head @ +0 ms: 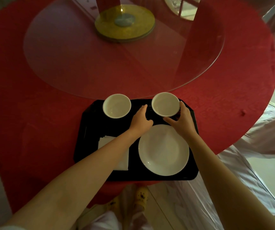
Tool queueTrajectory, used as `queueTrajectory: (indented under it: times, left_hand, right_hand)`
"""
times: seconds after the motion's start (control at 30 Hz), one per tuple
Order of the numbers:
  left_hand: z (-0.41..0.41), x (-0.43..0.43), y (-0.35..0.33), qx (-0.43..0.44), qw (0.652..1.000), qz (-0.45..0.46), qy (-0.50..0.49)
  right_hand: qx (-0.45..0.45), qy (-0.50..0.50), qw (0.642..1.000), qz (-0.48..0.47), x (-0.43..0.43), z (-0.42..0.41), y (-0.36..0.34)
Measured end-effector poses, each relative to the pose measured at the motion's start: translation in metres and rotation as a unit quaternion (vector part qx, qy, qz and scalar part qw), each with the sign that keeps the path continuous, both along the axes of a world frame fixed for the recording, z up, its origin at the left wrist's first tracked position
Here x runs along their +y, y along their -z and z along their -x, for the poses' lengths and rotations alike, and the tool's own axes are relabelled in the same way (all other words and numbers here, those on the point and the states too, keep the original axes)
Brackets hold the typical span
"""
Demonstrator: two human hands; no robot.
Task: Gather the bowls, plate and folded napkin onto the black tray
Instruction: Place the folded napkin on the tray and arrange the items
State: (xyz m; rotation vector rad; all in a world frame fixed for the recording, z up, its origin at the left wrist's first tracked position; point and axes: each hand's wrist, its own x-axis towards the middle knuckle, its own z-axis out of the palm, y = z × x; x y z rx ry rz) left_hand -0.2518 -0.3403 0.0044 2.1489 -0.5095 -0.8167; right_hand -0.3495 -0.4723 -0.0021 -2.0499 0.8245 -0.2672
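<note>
**Head view: last bowl going down on the tray**

Head camera looks down on the black tray (90, 146), which sits at the near edge of the red bench (33, 113), and nearly everything is on it. My right hand (181, 121) has its grip curled round the right bowl (165, 104), thumb at the near wall and fingers round the far right rim, so I'm pinching the bowl by its sides. That hold leaves the base free to land flat; whether it already touches the tray I cannot tell.

My left hand (141, 120) lies between the two bowls, fingers loosely together and pointing away, holding nothing. I read it as steadying the tray.

The left bowl (116, 106) stands upright at the far left corner, its rim overhanging the tray's far edge a little. The plate (163, 150) lies flat at the near right, just beside my right wrist. The folded napkin (123, 161) lies at the near left, partly under my left forearm, flat and out of the crockery's way.

By my judgement, once this bowl is let go, the gathering is done. Beyond the tray, the glass turntable (116, 63) is bare.
</note>
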Motion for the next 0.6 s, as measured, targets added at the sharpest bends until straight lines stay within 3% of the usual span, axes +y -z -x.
queueTrajectory:
  times: [0.37,0.5,0.6]
  left_hand:
    - [-0.007,0.008,0.007,0.018,0.999,0.050,0.008]
    - [0.011,0.021,0.010,-0.040,0.999,0.002,-0.027]
    - [0.034,0.037,0.016,-0.061,0.996,-0.054,0.039]
  right_hand:
    - [0.047,-0.025,0.998,-0.026,-0.006,0.008,0.000]
    - [0.070,-0.005,0.995,0.072,0.005,0.034,0.003]
    - [0.118,-0.032,0.983,0.139,0.017,0.055,0.010]
